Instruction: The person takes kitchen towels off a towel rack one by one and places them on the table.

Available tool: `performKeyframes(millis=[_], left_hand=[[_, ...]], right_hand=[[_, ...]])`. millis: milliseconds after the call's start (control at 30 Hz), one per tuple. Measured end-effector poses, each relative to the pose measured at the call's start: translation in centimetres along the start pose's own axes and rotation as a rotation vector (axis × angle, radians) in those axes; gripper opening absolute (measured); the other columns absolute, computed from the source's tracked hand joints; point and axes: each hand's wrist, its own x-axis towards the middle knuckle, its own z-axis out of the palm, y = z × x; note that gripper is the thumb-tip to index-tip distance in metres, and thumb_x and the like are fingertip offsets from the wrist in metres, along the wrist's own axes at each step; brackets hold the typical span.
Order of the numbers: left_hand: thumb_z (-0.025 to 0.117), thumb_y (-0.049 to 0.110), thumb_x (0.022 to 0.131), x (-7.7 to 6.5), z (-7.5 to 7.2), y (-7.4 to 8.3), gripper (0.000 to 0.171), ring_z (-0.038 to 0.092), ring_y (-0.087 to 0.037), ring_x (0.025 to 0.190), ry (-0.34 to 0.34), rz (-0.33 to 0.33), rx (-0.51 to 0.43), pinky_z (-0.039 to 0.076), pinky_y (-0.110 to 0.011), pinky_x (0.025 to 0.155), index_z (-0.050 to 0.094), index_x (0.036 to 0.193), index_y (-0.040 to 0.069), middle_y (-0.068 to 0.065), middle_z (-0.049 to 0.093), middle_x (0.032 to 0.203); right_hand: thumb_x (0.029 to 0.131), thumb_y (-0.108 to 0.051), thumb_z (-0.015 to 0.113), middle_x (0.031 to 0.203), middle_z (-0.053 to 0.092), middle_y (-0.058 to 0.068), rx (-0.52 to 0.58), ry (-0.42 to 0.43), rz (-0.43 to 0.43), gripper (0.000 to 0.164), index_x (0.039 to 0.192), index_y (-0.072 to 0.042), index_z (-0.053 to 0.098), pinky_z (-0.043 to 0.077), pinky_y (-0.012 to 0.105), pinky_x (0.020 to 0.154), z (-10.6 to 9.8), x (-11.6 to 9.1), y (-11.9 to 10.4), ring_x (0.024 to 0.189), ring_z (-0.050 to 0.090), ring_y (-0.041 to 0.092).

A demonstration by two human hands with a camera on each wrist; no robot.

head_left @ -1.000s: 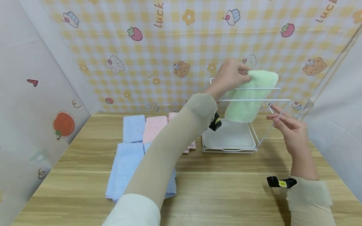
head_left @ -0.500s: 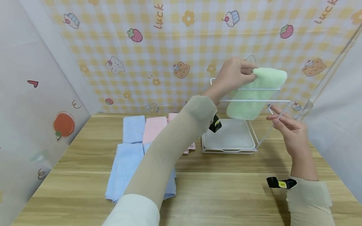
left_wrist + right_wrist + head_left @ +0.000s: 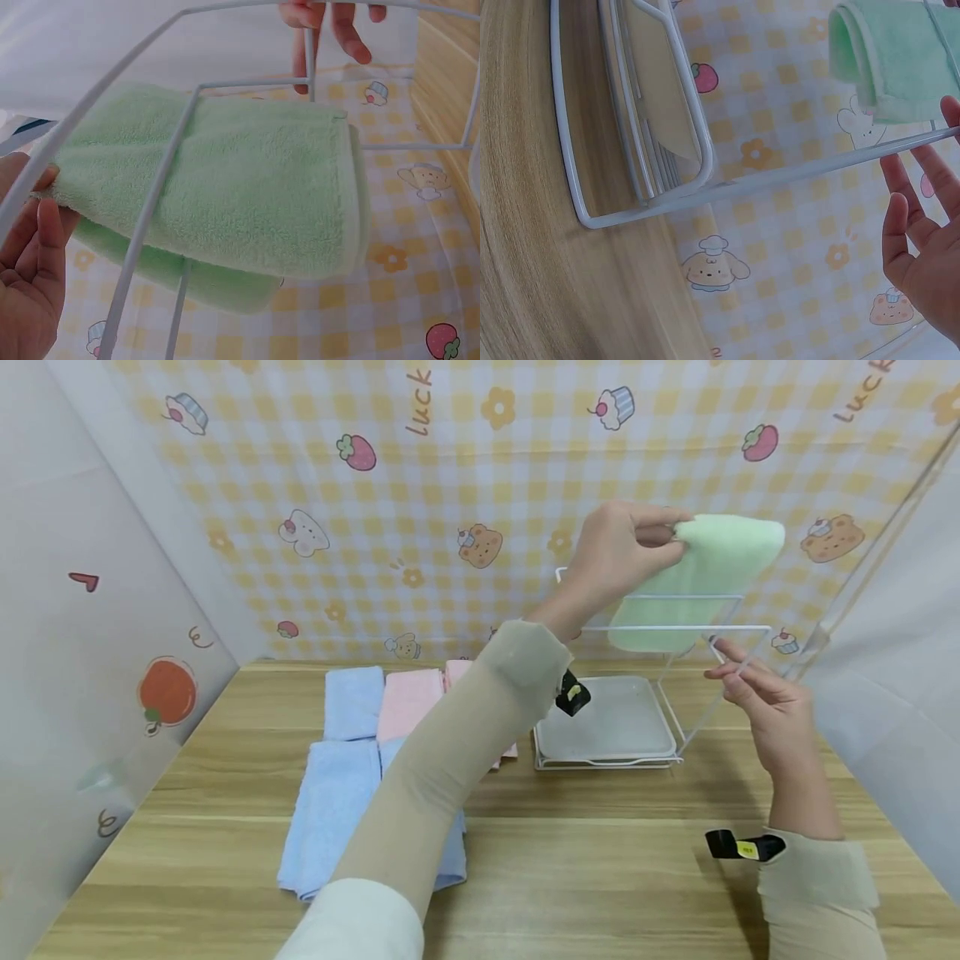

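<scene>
A folded green towel is pinched at its left edge by my left hand, thumb on one side and fingers on the other. It slants behind the top bars of a white wire rack, its lower end hanging above the rack's white tray. From the left wrist, the towel shows its fold, with a rack wire crossing in front of it. My right hand holds the rack's right sloping wire; the right wrist view has this wire between its fingers.
Blue towels and pink towels lie folded to the left of the rack, partly covered by my left forearm. A checked, cartoon-printed cloth hangs right behind the wooden table.
My left hand has lifted the green towel up and to the right, so its lower end hangs higher over the tray. My right hand stays on the rack wire.
</scene>
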Motion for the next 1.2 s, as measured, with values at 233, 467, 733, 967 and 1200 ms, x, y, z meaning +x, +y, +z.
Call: performKeyframes(millis=[233,467,733,967,1200], left_hand=[[0.073,0.011,0.090,-1.0,-0.5,0.2,0.034,0.071,0.001,0.091,0.032,0.060,-0.050,0.052,-0.008,0.078,0.070,0.124,0.014,0.000,0.076,0.109],[0.072,0.005,0.090,-2.7,-0.8,1.0,0.032,0.073,-0.004,0.090,0.059,0.147,-0.118,0.052,-0.008,0.080,0.070,0.122,0.006,-0.008,0.075,0.112],[0.071,-0.001,0.088,-4.3,-1.4,1.0,0.033,0.074,-0.009,0.095,0.119,0.237,-0.206,0.055,-0.012,0.081,0.069,0.121,0.001,-0.013,0.072,0.117],[0.072,-0.008,0.084,-4.8,-2.0,-0.7,0.031,0.075,-0.021,0.096,0.230,0.414,-0.270,0.059,-0.023,0.078,0.069,0.115,-0.007,-0.021,0.071,0.114],[0.067,-0.013,0.084,-6.4,-3.4,-0.9,0.028,0.074,-0.022,0.099,0.303,0.421,-0.346,0.061,-0.031,0.080,0.069,0.112,-0.012,-0.023,0.070,0.114]], right_hand=[[0.096,0.012,0.052,0.136,0.064,0.004,0.001,0.001,0.006,0.019,0.101,0.013,0.071,0.052,0.016,0.086,0.1,-0.1,-0.1,0.122,0.062,0.010],[0.094,0.015,0.052,0.133,0.066,0.006,0.026,0.015,-0.001,0.020,0.098,0.013,0.072,0.053,0.016,0.084,0.1,-0.1,0.0,0.113,0.067,0.012],[0.095,0.016,0.050,0.133,0.066,0.008,0.091,0.009,-0.009,0.023,0.101,0.013,0.071,0.054,0.017,0.084,0.1,-0.1,0.2,0.109,0.069,0.014],[0.095,0.015,0.051,0.129,0.068,0.010,0.083,0.043,-0.009,0.020,0.100,0.014,0.071,0.055,0.018,0.084,0.4,0.1,0.2,0.107,0.070,0.014],[0.094,0.016,0.052,0.130,0.067,0.011,0.070,0.052,-0.015,0.019,0.096,0.014,0.071,0.055,0.018,0.083,0.4,0.0,0.1,0.104,0.071,0.015]])
